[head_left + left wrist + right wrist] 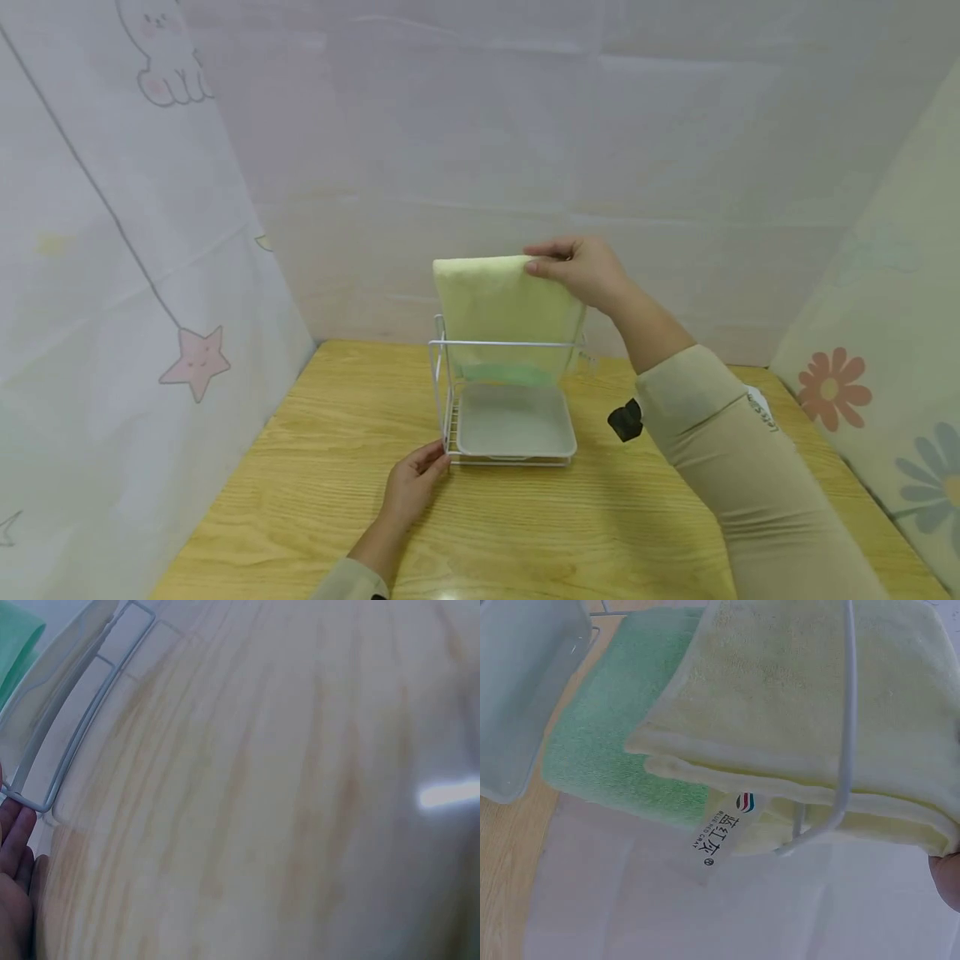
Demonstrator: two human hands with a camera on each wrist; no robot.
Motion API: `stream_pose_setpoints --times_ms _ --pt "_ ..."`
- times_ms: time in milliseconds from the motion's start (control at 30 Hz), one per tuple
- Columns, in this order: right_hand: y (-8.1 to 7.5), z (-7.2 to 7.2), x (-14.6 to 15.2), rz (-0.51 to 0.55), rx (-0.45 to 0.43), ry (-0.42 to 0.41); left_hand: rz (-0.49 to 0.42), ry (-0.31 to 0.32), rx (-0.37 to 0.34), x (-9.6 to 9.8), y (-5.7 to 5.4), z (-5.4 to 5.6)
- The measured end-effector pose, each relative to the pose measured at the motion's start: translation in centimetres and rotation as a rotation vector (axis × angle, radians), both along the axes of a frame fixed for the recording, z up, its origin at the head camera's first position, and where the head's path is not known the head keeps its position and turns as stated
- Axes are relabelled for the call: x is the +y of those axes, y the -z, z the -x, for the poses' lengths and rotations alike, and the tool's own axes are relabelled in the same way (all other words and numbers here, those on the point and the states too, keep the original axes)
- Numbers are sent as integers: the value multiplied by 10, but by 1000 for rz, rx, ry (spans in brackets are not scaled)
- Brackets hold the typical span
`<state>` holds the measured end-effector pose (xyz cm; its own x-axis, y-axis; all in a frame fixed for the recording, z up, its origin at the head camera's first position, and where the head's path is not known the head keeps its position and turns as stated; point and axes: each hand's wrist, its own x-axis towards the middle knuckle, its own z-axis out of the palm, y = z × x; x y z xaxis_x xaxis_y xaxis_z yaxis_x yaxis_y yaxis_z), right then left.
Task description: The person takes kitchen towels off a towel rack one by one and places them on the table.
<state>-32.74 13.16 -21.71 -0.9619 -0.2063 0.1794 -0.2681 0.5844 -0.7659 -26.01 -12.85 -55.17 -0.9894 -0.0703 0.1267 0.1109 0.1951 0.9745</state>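
Note:
My right hand [581, 267] pinches the top right corner of a folded pale yellow towel [495, 304]. The towel hangs upright behind the top bar of a white wire rack [510, 343]. In the right wrist view its folded layers and a printed white tag [724, 832] show, with a green towel [622, 742] beside them. At the rack's front left bottom corner, my left hand [412, 483] holds the wire between thumb and fingers. A shallow white tray [517, 421] sits in the rack's base, in front of the towels.
The rack stands on a wood-grain table [300, 500]. Behind the table hangs a pale cloth backdrop [465, 125], with printed cloth at both sides. A small black object [626, 420] shows at the right sleeve cuff, and something white lies behind that forearm.

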Motion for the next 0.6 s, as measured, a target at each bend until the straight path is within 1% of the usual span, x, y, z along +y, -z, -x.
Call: stream_pose_setpoints --times_ms 133,200,367,500,567,600 --pt "-13 -4 0 30 20 17 -11 16 22 0 1 0" --pt "-20 -6 1 64 40 26 -18 20 23 0 1 0" --pt "-39 -13 4 138 86 49 -10 10 15 0 -1 -1" --pt "-54 -21 6 127 108 59 -3 -5 16 1 -3 -2" --pt "-61 -25 9 113 121 66 7 -1 28 2 -4 -2" --pt "-64 -28 10 109 130 69 1 -5 17 2 -5 -2"
